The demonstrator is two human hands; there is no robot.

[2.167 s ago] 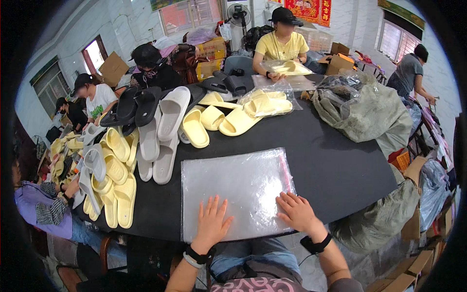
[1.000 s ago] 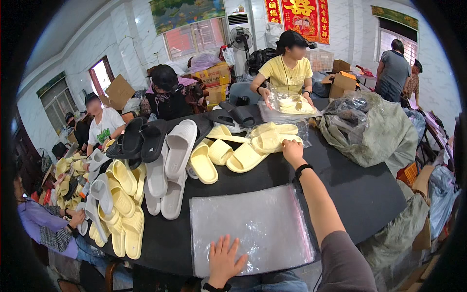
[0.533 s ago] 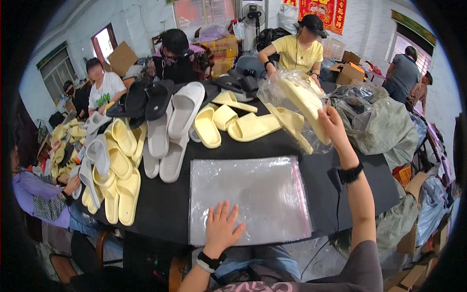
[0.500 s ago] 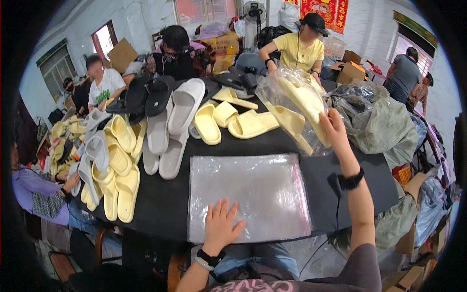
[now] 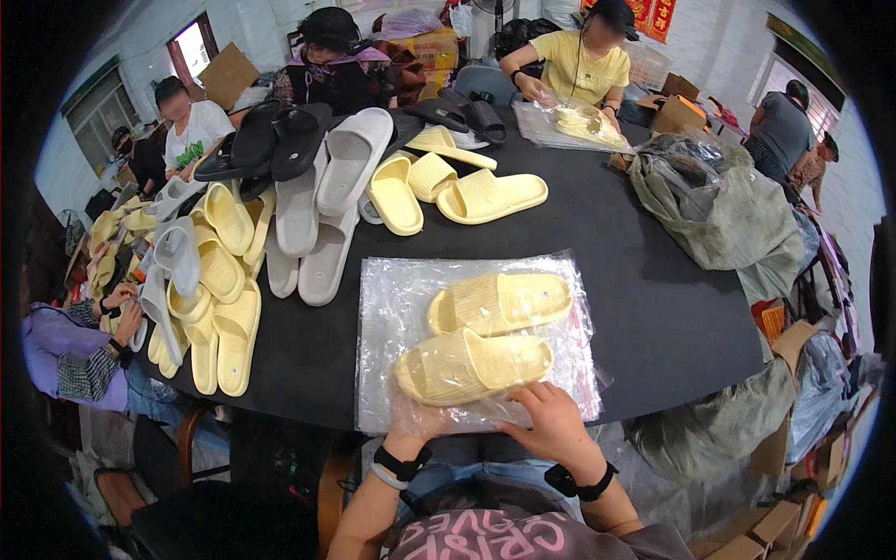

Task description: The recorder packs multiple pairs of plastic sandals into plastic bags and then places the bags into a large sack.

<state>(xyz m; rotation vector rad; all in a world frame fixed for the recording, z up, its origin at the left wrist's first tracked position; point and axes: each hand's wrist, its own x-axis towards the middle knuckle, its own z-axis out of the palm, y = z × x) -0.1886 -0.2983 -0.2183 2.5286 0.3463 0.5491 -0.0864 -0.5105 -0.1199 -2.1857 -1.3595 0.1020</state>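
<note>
A pair of yellow slippers (image 5: 476, 366) lies side by side under clear film on a stack of clear plastic bags (image 5: 383, 289), straight in front of me. My left hand (image 5: 417, 417) is at the near left edge, by the nearer slipper's toe; glossy film blurs it and its fingers are hidden. With thumb and fingers bent around the film, my right hand (image 5: 546, 422) grips the bag's near edge beside the nearer slipper's other end. Both forearms come up from the lower edge.
Yellow slippers (image 5: 492, 198), grey slippers (image 5: 355, 161) and black slippers (image 5: 301, 140) are heaped left and beyond on the black table (image 5: 653, 308). Across it, a co-worker in yellow handles bagged slippers (image 5: 583, 126). A green-grey sack (image 5: 709, 201) stands right; other people work at left.
My right hand has come down from the far right to the bag stack's near edge. The yellow pair now lies on the stack, and my left hand no longer rests flat on it.
</note>
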